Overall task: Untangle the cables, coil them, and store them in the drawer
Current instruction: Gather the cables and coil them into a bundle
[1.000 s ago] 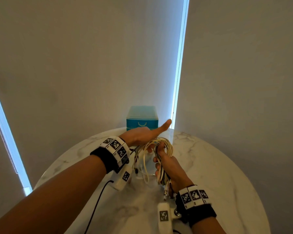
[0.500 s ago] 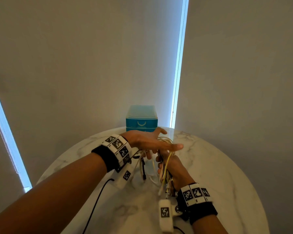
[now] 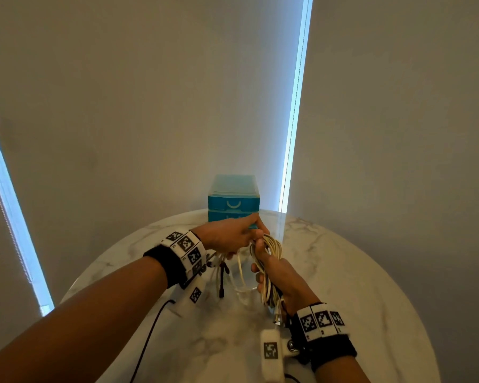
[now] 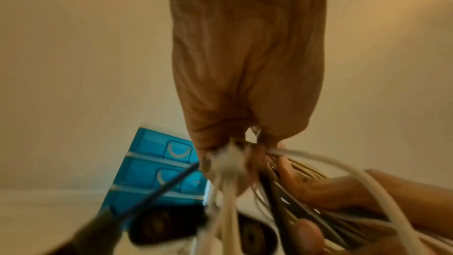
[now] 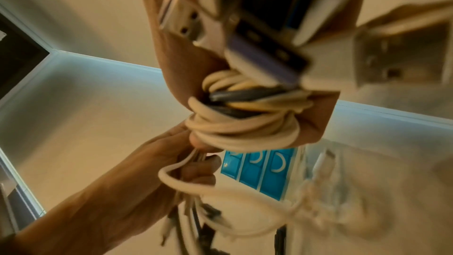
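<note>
Right hand (image 3: 281, 275) fists the cable coil (image 3: 268, 261) — long axis toward the drawers (image 3: 233, 201); left hand (image 3: 230, 233) pinches loose strands

A round white marble table (image 3: 343, 272) stands before closed grey roller blinds (image 3: 150, 106); bright daylight shows through the narrow gaps (image 3: 295, 106) between the blinds.
</note>
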Available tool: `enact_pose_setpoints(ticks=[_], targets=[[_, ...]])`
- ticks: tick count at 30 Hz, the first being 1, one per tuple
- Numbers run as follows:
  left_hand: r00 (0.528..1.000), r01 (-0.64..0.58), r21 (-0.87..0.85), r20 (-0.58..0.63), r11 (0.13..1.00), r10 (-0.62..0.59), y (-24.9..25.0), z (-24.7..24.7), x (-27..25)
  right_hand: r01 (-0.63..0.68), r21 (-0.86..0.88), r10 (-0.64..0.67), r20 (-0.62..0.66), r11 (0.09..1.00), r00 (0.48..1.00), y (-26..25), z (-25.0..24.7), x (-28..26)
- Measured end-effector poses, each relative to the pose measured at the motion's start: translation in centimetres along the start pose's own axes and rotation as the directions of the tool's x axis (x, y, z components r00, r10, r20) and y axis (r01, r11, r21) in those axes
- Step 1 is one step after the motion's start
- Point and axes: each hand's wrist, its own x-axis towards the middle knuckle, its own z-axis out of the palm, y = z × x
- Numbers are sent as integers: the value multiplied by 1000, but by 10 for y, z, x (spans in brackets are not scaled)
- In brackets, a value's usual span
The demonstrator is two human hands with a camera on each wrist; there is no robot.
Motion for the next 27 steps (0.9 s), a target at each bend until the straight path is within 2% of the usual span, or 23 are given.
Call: enact_pose_setpoints(ticks=[4, 8, 10, 13, 16, 18, 22, 27], targets=[[989, -46, -35, -140, 998, 41, 5, 0, 9, 14, -70, -14, 11, 997, 1000, 2, 0, 0], [954, -141, -14, -268, 990, 132, 11, 12, 13, 30, -180, -20, 58, 983, 998, -2, 3, -2], [947, -173, -25, -279, 985, 159, 15, 16, 16, 21, -168, -7, 84, 986, 996, -2, 4, -2], [959, -156, -77, -249, 985, 133, 12, 17, 16, 38, -91, -31, 77, 995, 997, -6, 5, -7], [963, -109, -49, -252, 993, 93, 5, 22, 18, 53, -123, -50, 27, 991, 998, -5, 2, -5], [959, -70, -31, -276, 997, 59, 0, 27, 22, 53, -82, -54, -11, 995, 998, -2, 2, -1], [957, -123, -137, -277, 983, 81, -2, 38, 21, 41, 57, -34, -117, 998, 993, -1, -2, 7], [943, -137, -15, -307, 990, 126, 10, 44, 19, 86, 90, -63, -234, 992, 970, -4, -12, 8]])
